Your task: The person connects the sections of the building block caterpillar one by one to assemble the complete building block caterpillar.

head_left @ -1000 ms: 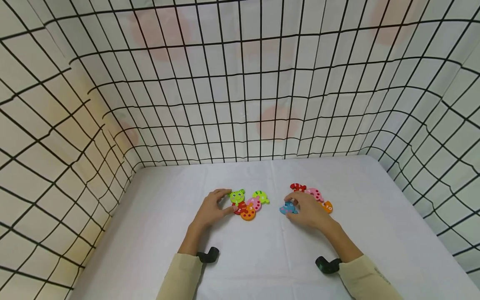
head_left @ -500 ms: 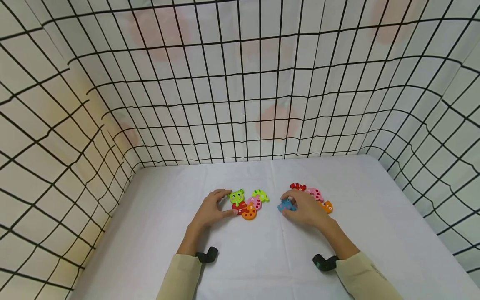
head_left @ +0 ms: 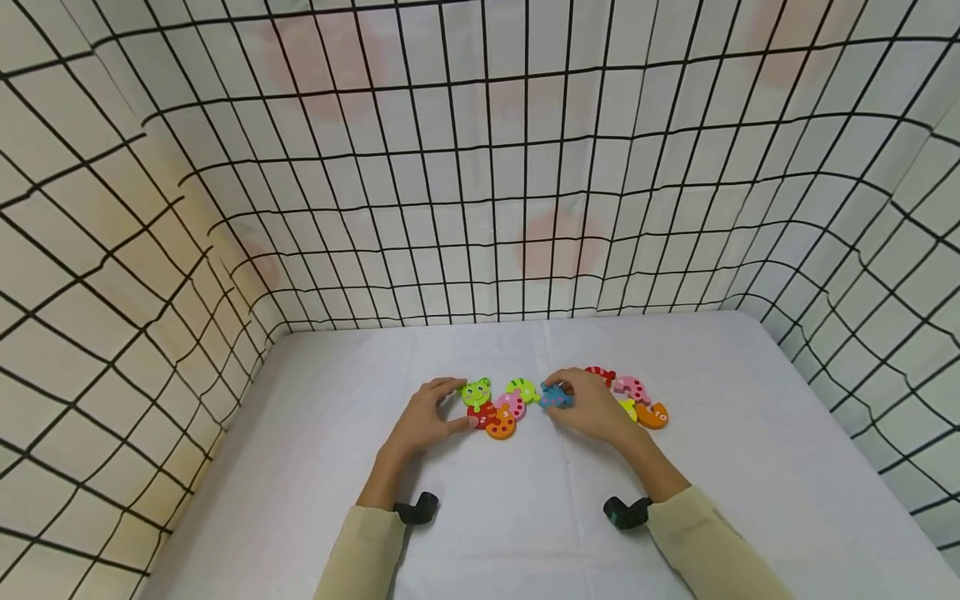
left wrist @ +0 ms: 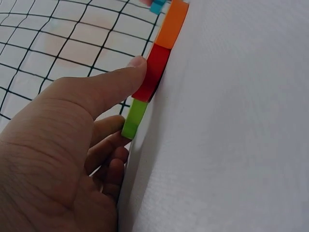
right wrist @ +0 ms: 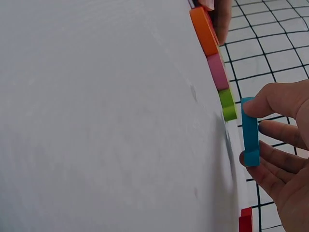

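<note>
A blue puzzle piece point(head_left: 555, 397) is pinched in the right hand point(head_left: 594, 410), the thumb on one flat face and the fingertips point(right wrist: 270, 128) curled onto the other, as the right wrist view shows. In that view the piece is seen edge-on and held just clear of the white table cover point(head_left: 525, 517); its long axis runs roughly along the cloth, and a small step is visible at one end. In the head view the blue piece is held just beside the lime-green piece point(head_left: 521, 388) at the right end of the joined chain; whether the two touch cannot be told. A narrow gap between them appears in the right wrist view.

The joined chain is steadied by the left hand point(head_left: 423, 418). The tip of the thumb is pressed against the edge of the red piece point(left wrist: 153, 72), and the fingers are curled round the far side of the green frog-face piece point(head_left: 476, 392), so that the chain's left end is lightly clasped rather than lifted. The chain lies flat on the cover and runs from the frog face through the red piece, the orange piece point(head_left: 500, 427) and the pink piece point(head_left: 513, 405) to the lime-green one.

To the right of the right hand a loose group is left on the cover: a red striped piece point(head_left: 600, 372), a pink dotted piece point(head_left: 632, 387) and an orange piece marked 10 point(head_left: 652, 414), close together.
</note>
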A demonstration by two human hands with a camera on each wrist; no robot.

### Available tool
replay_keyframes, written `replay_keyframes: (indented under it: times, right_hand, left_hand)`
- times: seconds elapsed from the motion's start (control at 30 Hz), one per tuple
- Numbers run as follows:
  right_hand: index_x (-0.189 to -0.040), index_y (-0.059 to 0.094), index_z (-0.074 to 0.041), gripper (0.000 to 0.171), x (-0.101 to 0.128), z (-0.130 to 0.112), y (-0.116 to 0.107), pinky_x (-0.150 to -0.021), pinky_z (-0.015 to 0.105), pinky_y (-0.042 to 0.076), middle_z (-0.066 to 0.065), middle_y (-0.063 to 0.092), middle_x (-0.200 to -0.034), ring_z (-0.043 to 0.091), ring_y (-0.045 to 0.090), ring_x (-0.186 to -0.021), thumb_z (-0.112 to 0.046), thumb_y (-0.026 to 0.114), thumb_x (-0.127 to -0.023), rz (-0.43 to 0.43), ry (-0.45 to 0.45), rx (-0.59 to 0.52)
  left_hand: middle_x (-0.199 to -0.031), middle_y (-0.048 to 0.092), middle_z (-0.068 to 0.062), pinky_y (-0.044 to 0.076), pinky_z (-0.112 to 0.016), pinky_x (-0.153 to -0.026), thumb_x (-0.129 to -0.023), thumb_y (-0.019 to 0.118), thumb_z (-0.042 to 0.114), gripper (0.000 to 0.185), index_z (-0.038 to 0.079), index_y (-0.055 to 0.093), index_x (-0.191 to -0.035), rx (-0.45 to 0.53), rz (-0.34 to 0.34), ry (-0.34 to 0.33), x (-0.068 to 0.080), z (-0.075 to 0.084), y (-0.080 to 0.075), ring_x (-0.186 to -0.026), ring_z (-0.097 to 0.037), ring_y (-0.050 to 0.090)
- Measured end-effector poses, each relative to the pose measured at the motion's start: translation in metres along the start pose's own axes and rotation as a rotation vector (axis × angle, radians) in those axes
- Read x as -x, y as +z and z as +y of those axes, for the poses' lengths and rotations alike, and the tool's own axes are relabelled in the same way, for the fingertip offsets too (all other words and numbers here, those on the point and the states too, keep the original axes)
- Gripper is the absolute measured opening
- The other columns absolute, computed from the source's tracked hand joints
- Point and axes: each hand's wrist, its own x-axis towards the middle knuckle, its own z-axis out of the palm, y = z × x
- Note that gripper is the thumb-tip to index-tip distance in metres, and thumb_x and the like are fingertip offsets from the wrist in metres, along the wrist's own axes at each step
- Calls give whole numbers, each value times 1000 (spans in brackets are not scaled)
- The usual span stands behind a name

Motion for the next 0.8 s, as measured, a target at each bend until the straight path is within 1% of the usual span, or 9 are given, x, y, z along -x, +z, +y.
replay_keyframes:
  times: [0.1,0.23,0.4,0.5,0.63,0.8]
  right_hand:
    - [-122,70,-10,38,-3,-1,5,-96,46,58,9,70,-122,25,64,-106,-21,81,-87,4,-6,-11]
    - [-122,70,-9,39,-4,-6,9,-95,45,58,8,69,-121,24,61,-104,-22,81,-87,0,15,-17]
    - [-123,70,-9,40,-5,-9,11,-92,41,58,7,68,-118,22,59,-100,-24,81,-88,-4,36,5]
    - [-124,70,-9,41,-5,-11,12,-89,39,58,7,68,-115,22,58,-98,-24,82,-87,-5,46,12]
    - [-123,70,-9,42,-6,-14,13,-85,36,57,6,68,-110,21,57,-95,-25,83,-86,-7,55,24]
    - [-122,71,-8,43,-7,-16,15,-83,35,58,6,68,-110,21,57,-94,-27,83,-86,-7,63,55]
  left_hand:
    - [-152,54,-9,47,-52,-112,-84,83,36,68,18,59,-145,0,-2,1,0,0,1,-137,-33,54]
    - [-152,54,-9,47,-52,-112,-84,82,35,69,17,59,-146,-4,-6,5,0,1,1,-136,-33,54]
    - [-148,55,-11,50,-51,-107,-83,83,36,71,15,58,-146,-11,-3,16,-1,2,1,-127,-32,58]
    - [-145,56,-11,51,-49,-105,-82,84,37,73,15,58,-146,-7,4,7,-2,1,1,-122,-29,58]
    - [-143,57,-10,51,-48,-105,-82,84,38,72,16,59,-146,2,3,-13,-2,1,0,-120,-28,58]
    - [-143,58,-10,51,-49,-103,-83,82,37,69,18,59,-146,6,7,2,-2,0,0,-119,-28,59]
